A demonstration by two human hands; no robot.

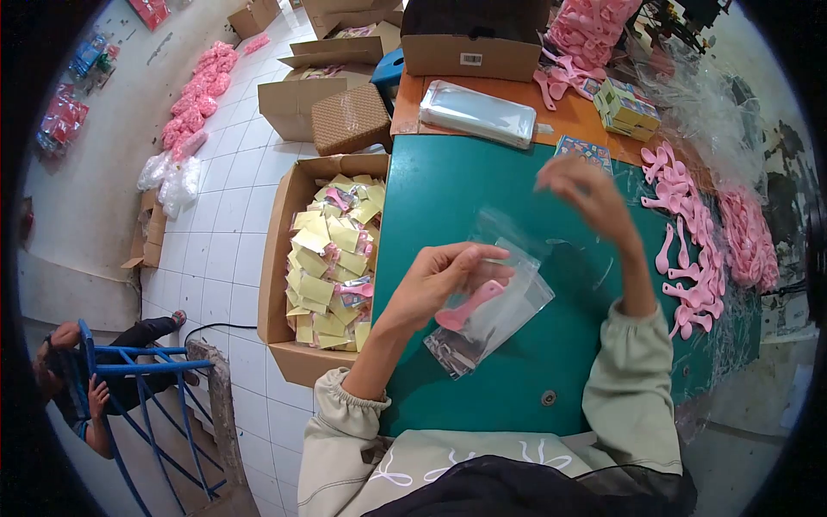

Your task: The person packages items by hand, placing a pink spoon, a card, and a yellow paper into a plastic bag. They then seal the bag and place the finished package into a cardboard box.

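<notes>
My left hand (pixel 448 280) is closed, thumb against fingers, at the top part of a clear plastic bag (pixel 517 297) over the green table (pixel 422 198). A pink spoon (pixel 470 305) shows just below the fingers; whether it is inside the bag I cannot tell. Dark printing or content shows at the bag's lower end. My right hand (pixel 590 194) is raised to the right of the bag, blurred by motion, near a printed card pack (pixel 584 152). Its fingertips are smeared, and nothing can be made out in them.
A carton (pixel 280 258) of yellow-carded packets stands left of the table. Loose pink spoons (pixel 689 215) lie at the right. Clear bags (pixel 478 112), small yellow boxes (pixel 627 109) and a brown carton (pixel 469 56) sit at the back. Another person (pixel 73 388) is at the lower left.
</notes>
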